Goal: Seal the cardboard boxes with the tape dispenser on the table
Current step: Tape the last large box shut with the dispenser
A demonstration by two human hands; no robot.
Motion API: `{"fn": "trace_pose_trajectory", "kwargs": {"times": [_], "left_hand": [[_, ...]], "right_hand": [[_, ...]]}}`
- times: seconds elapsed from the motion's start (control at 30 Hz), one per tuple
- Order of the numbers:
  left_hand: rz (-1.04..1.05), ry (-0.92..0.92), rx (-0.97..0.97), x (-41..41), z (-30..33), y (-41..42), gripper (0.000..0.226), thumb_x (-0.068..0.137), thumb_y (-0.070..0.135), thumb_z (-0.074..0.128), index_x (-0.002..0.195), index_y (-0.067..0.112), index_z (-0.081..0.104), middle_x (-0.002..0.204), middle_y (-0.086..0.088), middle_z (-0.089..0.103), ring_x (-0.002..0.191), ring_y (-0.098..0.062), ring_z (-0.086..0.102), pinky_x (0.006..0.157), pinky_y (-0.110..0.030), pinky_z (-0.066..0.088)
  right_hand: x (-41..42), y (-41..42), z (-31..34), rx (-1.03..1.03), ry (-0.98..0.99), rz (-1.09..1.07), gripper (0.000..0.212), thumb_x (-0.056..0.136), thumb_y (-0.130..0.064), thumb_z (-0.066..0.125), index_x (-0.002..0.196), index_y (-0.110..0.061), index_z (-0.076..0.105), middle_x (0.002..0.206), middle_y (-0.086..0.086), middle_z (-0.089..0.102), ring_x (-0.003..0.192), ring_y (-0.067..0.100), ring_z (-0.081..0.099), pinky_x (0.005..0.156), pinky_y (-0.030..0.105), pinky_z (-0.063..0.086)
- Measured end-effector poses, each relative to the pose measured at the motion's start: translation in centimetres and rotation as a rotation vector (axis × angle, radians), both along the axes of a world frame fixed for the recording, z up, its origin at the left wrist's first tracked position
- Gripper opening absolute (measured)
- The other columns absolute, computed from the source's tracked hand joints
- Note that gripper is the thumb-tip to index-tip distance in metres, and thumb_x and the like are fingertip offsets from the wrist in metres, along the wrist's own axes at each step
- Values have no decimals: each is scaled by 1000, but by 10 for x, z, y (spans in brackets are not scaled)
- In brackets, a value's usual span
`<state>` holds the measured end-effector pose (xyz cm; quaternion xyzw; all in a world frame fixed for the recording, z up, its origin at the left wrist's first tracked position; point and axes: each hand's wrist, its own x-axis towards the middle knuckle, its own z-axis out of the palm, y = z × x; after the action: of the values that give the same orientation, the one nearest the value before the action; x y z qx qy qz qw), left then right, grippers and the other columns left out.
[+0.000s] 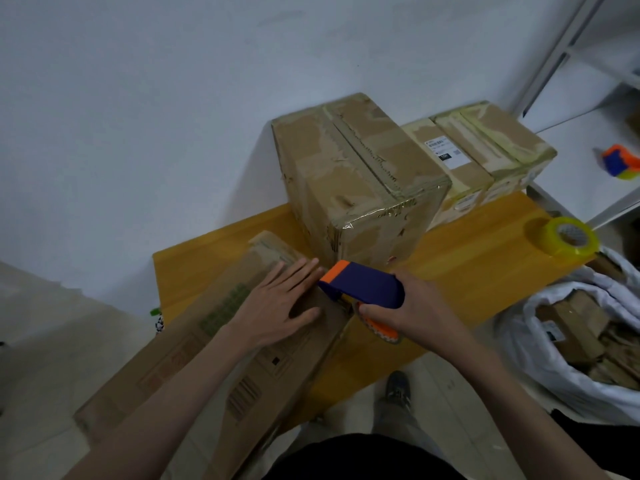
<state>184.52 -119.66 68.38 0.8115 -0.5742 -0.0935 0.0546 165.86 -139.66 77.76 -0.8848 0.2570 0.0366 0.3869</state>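
A long flat cardboard box [194, 355] lies across the near left of the yellow table [485, 271] and hangs over its front edge. My left hand [277, 306] rests flat on the box's far end with straight fingers. My right hand [412, 310] grips a purple and orange tape dispenser [363, 285], whose orange front edge sits at the box's end beside my left fingertips. A tall taped cardboard box [353, 178] stands just behind the dispenser.
Two smaller taped boxes [485, 157] stand at the back right of the table. A roll of yellowish tape [564, 239] sits at the table's right edge. A white sack of cardboard scraps [581, 344] stands on the right. A second dispenser [620, 161] lies on a white shelf.
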Motion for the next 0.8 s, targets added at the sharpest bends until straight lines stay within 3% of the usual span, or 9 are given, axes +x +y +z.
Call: {"fn": "trace_pose_trajectory", "kwargs": {"times": [0.17, 0.27, 0.43, 0.53, 0.63, 0.7, 0.8], "left_hand": [[6, 2, -15, 0, -4, -1, 71, 102, 66, 21, 161, 32, 0, 167, 13, -5, 153, -4, -10, 126, -46, -1], [-3, 7, -21, -1, -3, -1, 69, 102, 65, 19, 161, 32, 3, 167, 14, -3, 153, -3, -9, 126, -48, 0], [-10, 28, -48, -3, 2, 1, 68, 102, 67, 17, 160, 36, 2, 167, 18, -1, 152, 0, -8, 125, -47, -2], [0, 20, -25, -4, 4, -1, 75, 97, 75, 14, 160, 36, 2, 167, 16, -1, 152, 0, -10, 125, -48, -2], [52, -24, 52, -14, 8, -4, 97, 85, 90, 15, 160, 33, -3, 167, 11, -11, 153, -6, -14, 124, -48, -9], [72, -23, 73, -28, 8, -8, 111, 75, 98, 23, 160, 32, -7, 164, 7, -20, 152, -12, -19, 123, -48, -13], [57, 2, 3, -47, 2, -13, 112, 75, 90, 39, 161, 30, -1, 167, 6, -14, 154, -20, -15, 123, -48, -11]], "right_hand": [[-10, 2, -1, 68, 14, 11, 45, 82, -50, 76, 109, -24, 51, 93, -5, 62, 79, 10, 64, 64, 24, 53], [-18, 4, -3, 106, 4, 9, 44, 81, -48, 76, 108, -23, 53, 92, -2, 65, 78, 14, 66, 68, 29, 55], [-42, -3, -1, 138, 9, -67, 38, 81, -45, 79, 105, -27, 55, 89, -3, 64, 76, 12, 63, 61, 21, 47], [-51, -3, 2, 133, 26, -73, 39, 80, -45, 80, 104, -29, 54, 90, -5, 63, 76, 9, 62, 60, 18, 46], [-47, 3, 2, 97, -17, -61, 38, 81, -45, 79, 102, -27, 53, 84, -5, 63, 72, 7, 61, 58, 16, 45], [-44, 4, 2, 83, -37, -68, 41, 80, -48, 79, 104, -25, 55, 87, -5, 62, 72, 10, 61, 59, 19, 47], [-45, 1, 1, 89, -34, -79, 44, 80, -50, 78, 106, -25, 55, 90, -6, 60, 74, 10, 61, 62, 21, 48]]}}
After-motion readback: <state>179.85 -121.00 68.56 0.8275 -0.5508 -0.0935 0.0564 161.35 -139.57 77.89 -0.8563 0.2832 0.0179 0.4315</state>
